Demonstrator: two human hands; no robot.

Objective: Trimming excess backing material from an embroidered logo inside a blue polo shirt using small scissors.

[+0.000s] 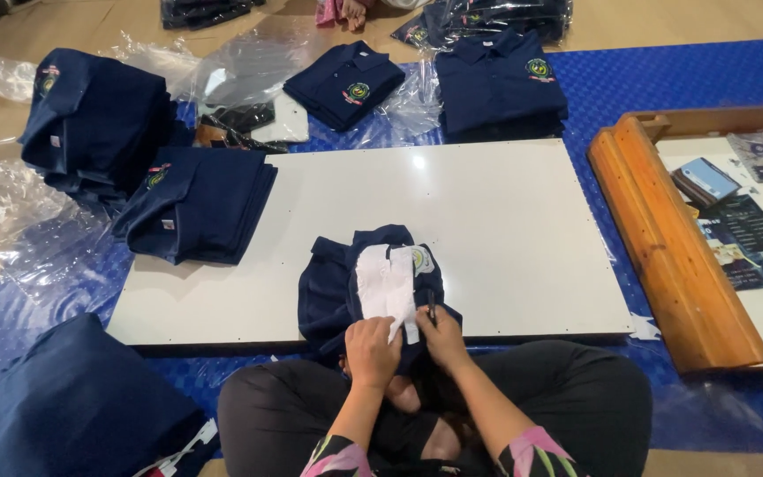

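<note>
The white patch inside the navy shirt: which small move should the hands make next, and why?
Probably the right hand should bring its dark tool to the white patch. The left hand already pinches the patch's lower edge on the navy shirt, and the tool's tip sits just beside it.

A navy shirt (pixel 337 291) of soft matt cloth lies bunched on a smooth white board (pixel 505 238) with a slight sheen that catches a spot of light. A white paper-like patch (pixel 384 284) inside the shirt looks thin and matt; the left hand (pixel 371 352) pinches its near edge, and the right hand (pixel 441 337) holds a thin dark pen (pixel 431 307). Stacks of folded navy shirts (pixel 196 203) on the left are the same matt knit cloth. Clear plastic bags (pixel 19 221), glossy and crinkled, lie far left. The blue floor mat (pixel 691 79) has a textured, embossed surface. On the right, a wooden table edge (pixel 673 247) looks varnished and smooth.
</note>
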